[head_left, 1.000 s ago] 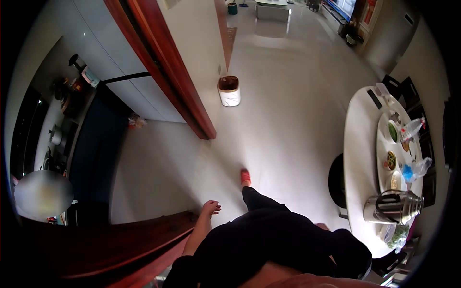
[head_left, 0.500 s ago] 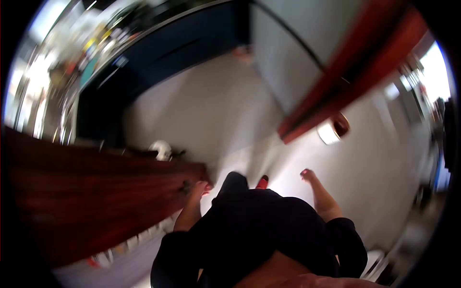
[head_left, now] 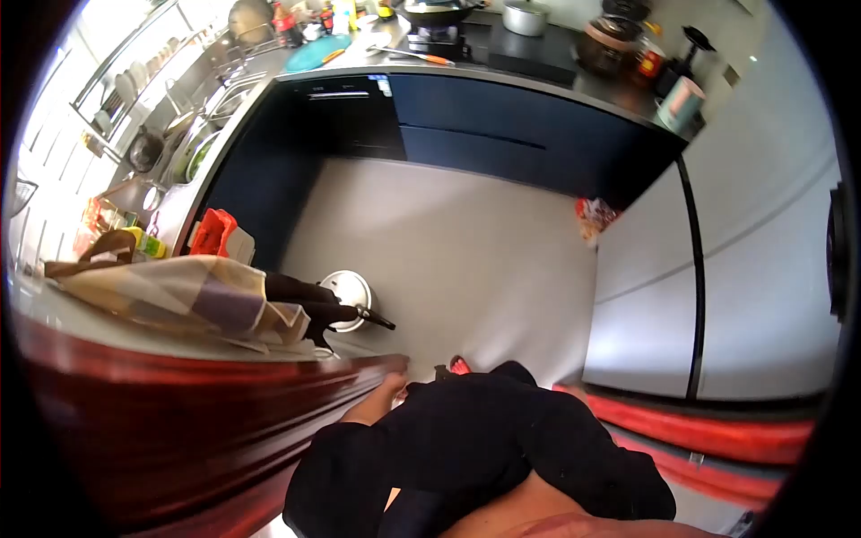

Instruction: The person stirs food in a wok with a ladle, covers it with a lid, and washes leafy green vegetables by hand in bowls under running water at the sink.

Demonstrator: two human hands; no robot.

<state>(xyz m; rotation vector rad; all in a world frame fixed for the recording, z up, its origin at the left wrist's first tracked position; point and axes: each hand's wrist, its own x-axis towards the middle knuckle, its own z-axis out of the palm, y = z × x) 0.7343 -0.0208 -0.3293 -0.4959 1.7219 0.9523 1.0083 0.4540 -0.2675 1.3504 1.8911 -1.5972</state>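
My left hand (head_left: pixel 392 386) is low in the view, close to the edge of a dark red wooden door (head_left: pixel 224 394). Its fingers are too small and blurred to read, and I cannot tell whether it touches the wood. On the other side, only a little of my right hand (head_left: pixel 574 392) shows past my black sleeve, near the red door frame (head_left: pixel 700 430); its fingers are hidden. A white lidded pot (head_left: pixel 348 289) with a black handle stands on the floor ahead of my left hand. A checked cloth (head_left: pixel 197 291) hangs beside it.
Dark blue cabinets (head_left: pixel 475 112) run along the far side under a counter with a wok (head_left: pixel 437 12), a silver pot (head_left: pixel 526 17) and a rice cooker (head_left: pixel 607 45). A silver fridge (head_left: pixel 646 296) stands at right. A red bag (head_left: pixel 595 215) lies on the floor by it.
My view has swung and moved forward into the doorway, so the counter, stove and fridge show sharply. The roll-like object on the floor has left view. My right hand is now mostly hidden.
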